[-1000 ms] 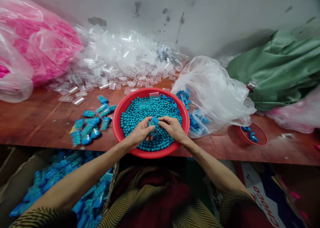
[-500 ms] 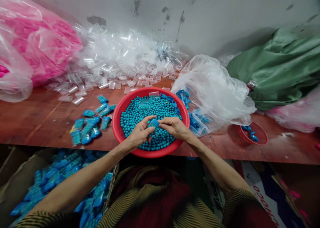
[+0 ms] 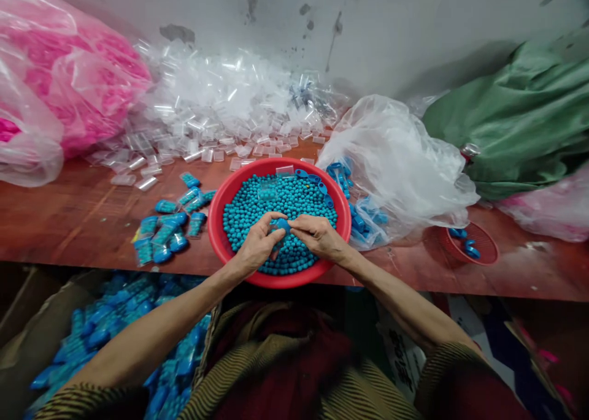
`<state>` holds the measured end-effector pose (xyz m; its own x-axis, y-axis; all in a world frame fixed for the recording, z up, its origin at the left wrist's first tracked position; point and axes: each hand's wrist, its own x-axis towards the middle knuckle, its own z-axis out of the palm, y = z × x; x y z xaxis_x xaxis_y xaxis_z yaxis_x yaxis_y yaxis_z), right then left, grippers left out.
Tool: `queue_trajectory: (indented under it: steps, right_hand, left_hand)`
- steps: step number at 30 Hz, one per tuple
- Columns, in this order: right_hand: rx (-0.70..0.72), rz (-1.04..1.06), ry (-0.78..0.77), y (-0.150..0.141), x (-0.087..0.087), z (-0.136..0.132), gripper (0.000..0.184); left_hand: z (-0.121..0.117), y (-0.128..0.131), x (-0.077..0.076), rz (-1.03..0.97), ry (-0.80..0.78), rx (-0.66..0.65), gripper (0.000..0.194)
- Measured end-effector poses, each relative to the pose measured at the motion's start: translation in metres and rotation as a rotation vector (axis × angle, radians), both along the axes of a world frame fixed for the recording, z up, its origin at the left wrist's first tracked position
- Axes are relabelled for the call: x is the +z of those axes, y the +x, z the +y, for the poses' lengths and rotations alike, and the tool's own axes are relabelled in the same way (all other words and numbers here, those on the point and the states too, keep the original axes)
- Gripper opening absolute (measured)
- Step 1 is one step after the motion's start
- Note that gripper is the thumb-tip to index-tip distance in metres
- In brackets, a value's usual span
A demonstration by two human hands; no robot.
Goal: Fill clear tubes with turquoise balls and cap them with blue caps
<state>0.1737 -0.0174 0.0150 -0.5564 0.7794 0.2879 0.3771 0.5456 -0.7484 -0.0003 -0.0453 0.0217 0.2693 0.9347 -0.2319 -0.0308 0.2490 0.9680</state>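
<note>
A red bowl point(image 3: 216, 224) full of small teal beads point(image 3: 294, 202) sits at the table's near edge. Both my hands meet over the beads. My left hand point(image 3: 257, 245) is curled around a small clear container with a blue cap point(image 3: 280, 225). My right hand point(image 3: 317, 236) pinches that blue cap from the right, fingers closed. Loose blue caps point(image 3: 315, 179) lie along the bowl's far rim.
Filled blue containers point(image 3: 163, 233) lie left of the bowl, more in a box point(image 3: 115, 322) below the table. A heap of clear empty containers point(image 3: 221, 113) is behind; a clear bag point(image 3: 396, 162), small red basket point(image 3: 473, 245), green bag point(image 3: 519, 119) right; pink bags point(image 3: 59, 83) left.
My hands have drawn a little closer together around the capped container. The view shifted slightly; nothing else moved.
</note>
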Motion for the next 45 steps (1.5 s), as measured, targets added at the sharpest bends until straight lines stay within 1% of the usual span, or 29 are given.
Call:
queue_trajectory:
  steps: [2,5,7,9,11,13,14,16,17,19,21,22,23,26,28,31,34,37,41,44,45]
  right_hand:
    - [0.034,0.07,-0.175,0.004,0.003,0.004,0.023]
    - [0.07,0.212,-0.459,0.009,0.006,0.01,0.03]
    - [0.009,0.329,-0.553,0.008,0.006,0.013,0.037]
    - [-0.083,0.415,-0.578,0.004,0.003,0.014,0.044]
    - [-0.164,0.433,-0.535,-0.002,0.001,0.012,0.047]
    - [-0.223,0.362,-0.402,-0.008,0.002,0.007,0.045]
    - [-0.227,0.291,-0.318,-0.01,0.004,0.004,0.043]
    - [-0.166,0.107,-0.158,-0.013,0.008,-0.003,0.042]
    - [-0.115,0.011,-0.093,-0.014,0.009,-0.006,0.047]
    - [-0.042,-0.146,0.013,-0.017,0.011,-0.011,0.069]
    - [-0.039,-0.24,0.097,-0.021,0.01,-0.015,0.091]
    - [-0.056,-0.263,0.124,-0.023,0.009,-0.017,0.095]
    - [-0.077,-0.27,0.14,-0.025,0.008,-0.018,0.094]
    - [-0.157,-0.227,0.172,-0.031,0.005,-0.022,0.08]
    - [-0.192,-0.194,0.211,-0.034,0.004,-0.025,0.074]
    - [-0.213,-0.175,0.273,-0.037,0.004,-0.026,0.071]
    - [-0.23,-0.173,0.296,-0.037,0.001,-0.026,0.071]
    - [-0.203,-0.183,0.278,-0.036,-0.004,-0.025,0.07]
    - [-0.169,-0.173,0.223,-0.037,-0.012,-0.026,0.076]
    - [-0.19,-0.227,0.142,-0.038,-0.012,-0.027,0.08]
    - [-0.176,-0.256,0.103,-0.039,-0.011,-0.027,0.08]
  left_hand:
    - [0.001,-0.002,0.002,0.021,-0.009,-0.024,0.039]
    - [0.004,-0.007,0.003,0.025,-0.015,-0.091,0.041]
    - [0.005,-0.009,0.003,0.021,-0.005,-0.12,0.041]
    - [0.005,-0.009,0.002,0.028,0.018,-0.132,0.041]
    - [0.005,-0.007,0.002,0.038,0.042,-0.126,0.041]
    - [0.004,-0.005,0.002,0.039,0.057,-0.107,0.046]
    - [0.003,-0.005,0.002,0.04,0.065,-0.091,0.049]
    - [0.002,-0.003,0.003,0.038,0.079,-0.055,0.056]
    - [0.002,-0.002,0.003,0.028,0.087,-0.035,0.058]
    - [0.001,-0.001,0.005,-0.028,0.094,0.004,0.058]
    - [0.0,0.0,0.006,-0.117,0.081,0.027,0.058]
    - [0.0,0.001,0.007,-0.158,0.073,0.038,0.057]
    - [0.0,0.002,0.008,-0.193,0.064,0.05,0.055]
    - [-0.002,0.006,0.011,-0.258,0.03,0.094,0.047]
    - [-0.004,0.009,0.014,-0.281,-0.015,0.126,0.045]
    - [-0.006,0.012,0.016,-0.289,-0.054,0.158,0.043]
    - [-0.006,0.014,0.015,-0.247,-0.023,0.176,0.038]
    - [-0.008,0.014,0.009,-0.167,0.015,0.193,0.032]
    - [-0.008,0.015,0.003,-0.031,0.082,0.222,0.025]
    - [-0.005,0.013,0.001,0.06,0.131,0.197,0.023]
    - [-0.003,0.011,0.0,0.092,0.138,0.179,0.023]
